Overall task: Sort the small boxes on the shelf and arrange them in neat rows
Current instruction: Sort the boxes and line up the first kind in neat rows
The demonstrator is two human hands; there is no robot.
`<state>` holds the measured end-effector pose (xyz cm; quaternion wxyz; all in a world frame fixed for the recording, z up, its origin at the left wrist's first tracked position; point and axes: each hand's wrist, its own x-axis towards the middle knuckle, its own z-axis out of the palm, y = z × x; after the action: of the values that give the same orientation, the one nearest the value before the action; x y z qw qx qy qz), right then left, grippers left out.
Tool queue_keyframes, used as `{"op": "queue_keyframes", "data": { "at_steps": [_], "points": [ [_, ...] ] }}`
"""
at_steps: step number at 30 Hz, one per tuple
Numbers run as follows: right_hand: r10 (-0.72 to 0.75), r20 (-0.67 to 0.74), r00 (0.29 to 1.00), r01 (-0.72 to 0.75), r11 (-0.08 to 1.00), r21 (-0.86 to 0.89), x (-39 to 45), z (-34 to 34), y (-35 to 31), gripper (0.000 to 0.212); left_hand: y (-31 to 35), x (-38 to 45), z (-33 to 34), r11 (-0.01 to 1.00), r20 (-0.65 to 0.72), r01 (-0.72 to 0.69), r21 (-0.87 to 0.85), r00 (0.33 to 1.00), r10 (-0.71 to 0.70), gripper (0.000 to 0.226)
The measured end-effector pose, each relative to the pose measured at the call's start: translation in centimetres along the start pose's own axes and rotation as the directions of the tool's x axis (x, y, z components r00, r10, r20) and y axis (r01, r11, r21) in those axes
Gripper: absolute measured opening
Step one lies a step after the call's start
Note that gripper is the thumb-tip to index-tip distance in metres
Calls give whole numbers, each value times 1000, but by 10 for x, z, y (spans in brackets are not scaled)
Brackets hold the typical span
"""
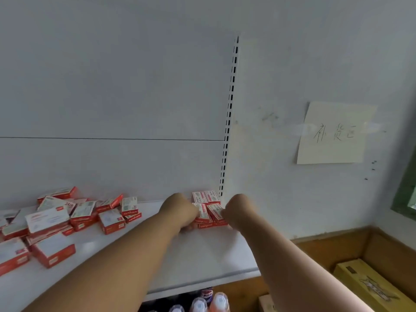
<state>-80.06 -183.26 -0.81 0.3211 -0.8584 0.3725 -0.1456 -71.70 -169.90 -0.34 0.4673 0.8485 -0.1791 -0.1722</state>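
I look down on a white shelf (202,255) that runs from the left edge to a corner where it meets a pale wall (281,86). Behind the shelf stands a white back panel (112,86) with a thin horizontal seam, and a slotted upright rail (229,113) runs down its right edge to the shelf corner. On the wall to the right hangs a cream paper note (335,134) with handwritten characters.

At the back right corner of the shelf sits a tidy group of small red-and-white boxes (206,197), set side by side and stacked in rows against the rail. My left hand (180,210) presses against the left side of this group and my right hand (238,210) against its right side; the fingers are turned away from me and hidden behind the wrists, so I cannot tell whether they are curled or straight.

On the left part of the shelf lies a loose heap of boxes (56,221), tilted and overlapping at many angles, well apart from the neat group.

Below the shelf's front edge I see bottle caps (209,302), and to the lower right a brown cardboard carton (360,239) holding a yellow box (369,284).
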Motion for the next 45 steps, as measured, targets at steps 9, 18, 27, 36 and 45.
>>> {"op": "queue_keyframes", "data": {
  "at_steps": [9,18,27,36,45],
  "points": [
    [-264,-84,961,242,947,-213,-19,-2,-22,26,-6,-11,-7,938,-168,-91,334,974,155,16],
    [-565,-124,816,555,825,-104,-70,45,-113,22,-56,-70,-111,799,-298,-100,593,895,333,20],
    [-670,-49,740,667,742,-75,-122,143,-225,23,-136,-84,-254,804,-367,-68,591,865,343,18],
    [-606,190,773,635,736,-236,-141,211,-294,24,-207,-44,-355,757,-244,-108,645,909,337,26],
    [-580,272,768,635,635,-440,-141,236,-323,33,-235,-9,-369,758,-94,-182,627,948,305,45]
  ]
}}
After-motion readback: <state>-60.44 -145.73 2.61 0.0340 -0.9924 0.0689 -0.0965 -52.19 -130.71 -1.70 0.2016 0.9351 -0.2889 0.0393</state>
